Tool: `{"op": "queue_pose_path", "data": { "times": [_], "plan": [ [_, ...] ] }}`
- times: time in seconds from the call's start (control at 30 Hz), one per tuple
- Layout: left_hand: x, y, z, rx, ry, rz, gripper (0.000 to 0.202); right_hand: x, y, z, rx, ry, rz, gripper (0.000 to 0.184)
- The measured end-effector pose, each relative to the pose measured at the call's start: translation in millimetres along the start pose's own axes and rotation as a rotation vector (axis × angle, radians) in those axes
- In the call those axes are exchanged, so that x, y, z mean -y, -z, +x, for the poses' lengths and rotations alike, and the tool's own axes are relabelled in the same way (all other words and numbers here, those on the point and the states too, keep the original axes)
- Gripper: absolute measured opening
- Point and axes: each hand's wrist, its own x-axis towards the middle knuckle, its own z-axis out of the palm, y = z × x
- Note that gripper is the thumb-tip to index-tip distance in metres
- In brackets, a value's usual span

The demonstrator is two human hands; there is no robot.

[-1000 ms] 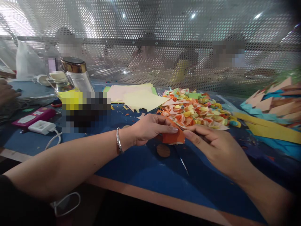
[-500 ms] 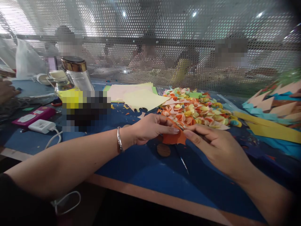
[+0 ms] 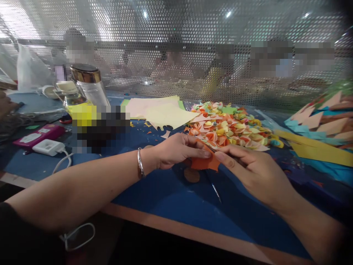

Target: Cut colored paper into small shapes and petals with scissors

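My left hand (image 3: 180,150) is closed on a piece of orange paper (image 3: 205,162), pinching it between thumb and fingers. The paper's lower edge is jagged, and it is held above the blue table. Opposite it, my right hand (image 3: 246,167) is closed, with its fingertips against the paper's upper right part. Something thin and dark shows between those fingertips, too hidden to name. Below the paper lie a round wooden disc (image 3: 192,176) and a slim metal-tipped tool (image 3: 216,188). Just behind the hands is a heap of small folded paper pieces (image 3: 228,125) in orange, yellow, pink and green.
Stacked paper sheets (image 3: 162,110) lie behind my left hand. To the left stand a glass bottle (image 3: 92,88), a power bank (image 3: 38,136) and a white charger (image 3: 49,147). Yellow strips (image 3: 322,151) and spiky paper work (image 3: 322,117) are at right. A perforated metal screen (image 3: 176,29) rises behind.
Both hands stay almost in place. The orange paper has tilted slightly between the fingers. Another person's hand at the far left has moved a little toward the edge.
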Motion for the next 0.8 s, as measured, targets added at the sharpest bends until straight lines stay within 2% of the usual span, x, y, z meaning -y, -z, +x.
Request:
{"op": "queue_pose_path", "data": {
  "times": [0.8],
  "plan": [
    [0.8,0.4,1.4,0.03,0.016,0.033,0.036,2.6,-1.4,-0.3,0.001,-0.009,0.013,0.035]
  ]
}}
